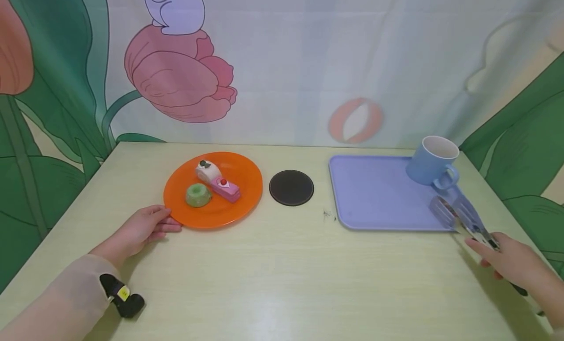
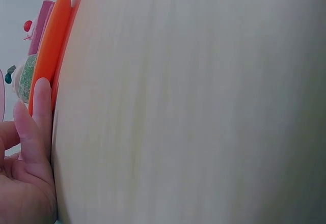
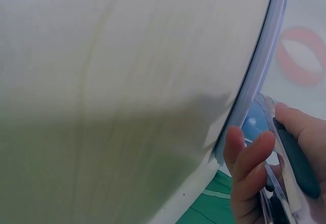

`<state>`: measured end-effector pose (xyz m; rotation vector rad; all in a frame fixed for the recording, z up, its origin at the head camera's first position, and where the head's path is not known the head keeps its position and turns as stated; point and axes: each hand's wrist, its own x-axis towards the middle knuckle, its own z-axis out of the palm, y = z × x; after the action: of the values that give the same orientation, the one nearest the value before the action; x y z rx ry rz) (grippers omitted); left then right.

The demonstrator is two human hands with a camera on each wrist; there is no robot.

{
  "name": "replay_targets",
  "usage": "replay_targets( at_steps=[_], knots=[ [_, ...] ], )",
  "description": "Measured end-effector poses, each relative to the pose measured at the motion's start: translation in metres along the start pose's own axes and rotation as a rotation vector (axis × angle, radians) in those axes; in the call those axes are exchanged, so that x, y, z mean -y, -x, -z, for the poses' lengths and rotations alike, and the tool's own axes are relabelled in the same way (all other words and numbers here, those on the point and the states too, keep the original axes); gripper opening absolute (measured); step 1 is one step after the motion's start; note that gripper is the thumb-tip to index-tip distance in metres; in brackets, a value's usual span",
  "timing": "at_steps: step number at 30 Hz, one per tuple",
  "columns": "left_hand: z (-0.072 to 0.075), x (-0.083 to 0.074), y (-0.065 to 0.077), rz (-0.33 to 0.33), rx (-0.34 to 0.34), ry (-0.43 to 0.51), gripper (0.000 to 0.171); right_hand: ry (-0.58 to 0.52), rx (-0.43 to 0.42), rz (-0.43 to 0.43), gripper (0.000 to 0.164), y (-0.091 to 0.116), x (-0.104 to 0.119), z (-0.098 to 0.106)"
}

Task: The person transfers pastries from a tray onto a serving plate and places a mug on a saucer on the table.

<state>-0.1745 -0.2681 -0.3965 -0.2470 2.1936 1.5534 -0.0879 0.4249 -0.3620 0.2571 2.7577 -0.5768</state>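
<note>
My left hand [image 1: 147, 226] touches the near left rim of an orange plate [image 1: 176, 196]; in the left wrist view its extended fingers [image 2: 43, 104] meet the rim. On the plate are a green ring-shaped cake [image 1: 198, 195], a white roll-shaped cake [image 1: 207, 170] and a pink cake slice [image 1: 226, 189] with a red topping. My right hand [image 1: 506, 258] holds a pair of food tongs [image 1: 462, 221] by dark-padded handles. The slotted ends of the tongs are apart and hang over the near right corner of a lavender tray [image 1: 374, 199]; in the right wrist view the fingers curl round the handles.
A light blue mug [image 1: 425, 162] stands upright at the tray's back right, its handle towards the near right. Between plate and tray lies a black round coaster [image 1: 291, 188]. The pale table [image 1: 264, 282] ends at a printed curtain [image 1: 282, 72] behind.
</note>
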Motion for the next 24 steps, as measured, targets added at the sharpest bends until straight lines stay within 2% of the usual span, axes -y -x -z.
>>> replay_targets(
  at_steps=[21,24],
  knots=[
    [-0.001,0.002,0.000,-0.013,0.017,-0.005,0.054,0.006,0.016,-0.023,0.064,0.001,-0.007,-0.003],
    [-0.001,0.001,0.000,-0.011,0.013,-0.008,0.056,0.034,0.010,-0.013,0.068,0.000,-0.009,-0.004]
  ],
)
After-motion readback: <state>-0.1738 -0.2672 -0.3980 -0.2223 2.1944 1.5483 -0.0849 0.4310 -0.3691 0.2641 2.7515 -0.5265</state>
